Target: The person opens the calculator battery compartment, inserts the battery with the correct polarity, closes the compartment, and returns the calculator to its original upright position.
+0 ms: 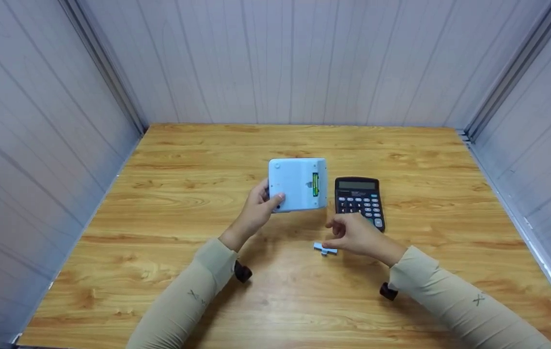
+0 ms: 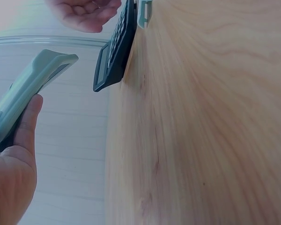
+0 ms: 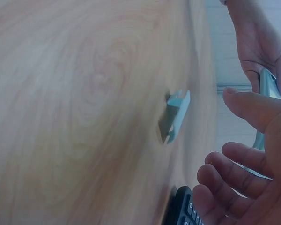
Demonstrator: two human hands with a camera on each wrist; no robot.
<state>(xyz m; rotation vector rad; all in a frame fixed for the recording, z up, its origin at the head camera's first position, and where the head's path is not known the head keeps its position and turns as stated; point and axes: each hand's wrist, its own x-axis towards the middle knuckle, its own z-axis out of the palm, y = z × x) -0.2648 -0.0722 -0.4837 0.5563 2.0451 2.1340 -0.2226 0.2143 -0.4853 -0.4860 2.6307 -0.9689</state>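
Note:
My left hand (image 1: 256, 206) grips the left edge of a light-blue calculator (image 1: 294, 186), thumb on its back. That back faces the head camera, and a green battery (image 1: 315, 184) shows in its uncovered slot. My right hand (image 1: 360, 236) hovers over the table with loosely bent fingers and nothing between them, as the right wrist view shows. Below its fingertips a small light-blue battery cover (image 1: 325, 248) lies on the table; in the right wrist view the cover (image 3: 179, 117) stands apart from the hand. The calculator's key side is hidden from the head view.
A black calculator (image 1: 357, 196) lies face up on the wooden table (image 1: 197, 169), partly covered by my right hand. Pale panel walls (image 1: 290, 63) enclose the back and both sides. Dark wrist devices (image 1: 243, 272) hang below both sleeves.

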